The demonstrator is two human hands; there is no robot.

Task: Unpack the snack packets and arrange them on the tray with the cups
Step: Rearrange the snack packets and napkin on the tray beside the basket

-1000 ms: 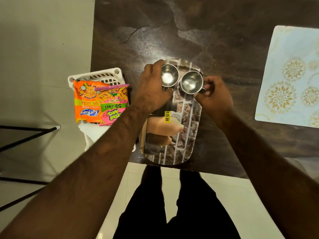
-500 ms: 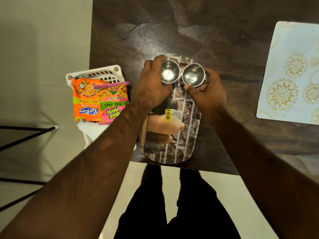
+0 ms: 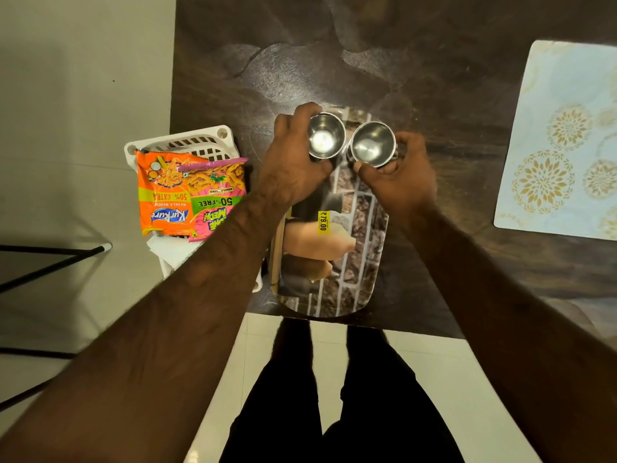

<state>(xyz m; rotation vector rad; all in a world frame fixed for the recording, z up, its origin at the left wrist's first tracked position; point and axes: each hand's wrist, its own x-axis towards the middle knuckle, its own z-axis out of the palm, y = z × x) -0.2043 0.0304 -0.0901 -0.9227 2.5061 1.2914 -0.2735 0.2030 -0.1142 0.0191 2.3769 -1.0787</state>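
Snack packets (image 3: 190, 192) lie in basket (image 3: 187, 142); each hand's grip holds a cup

This looks like a home, most likely a dining spot. There is a dark wooden table (image 3: 434, 78) with a pretty place mat (image 3: 561, 142) on it, pale blue with gold flowers. A shiny tray (image 3: 364, 262) with a yellow price sticker (image 3: 323, 221) sits on the table, and two small steel cups (image 3: 325, 137) stand on it. Snack packets (image 3: 190, 195) lie in a white plastic basket (image 3: 200, 142). The floor (image 3: 83, 95) has pale, smooth tiles. Thin black bars (image 3: 50, 262) at the side may be chair legs, but that is hard to tell.
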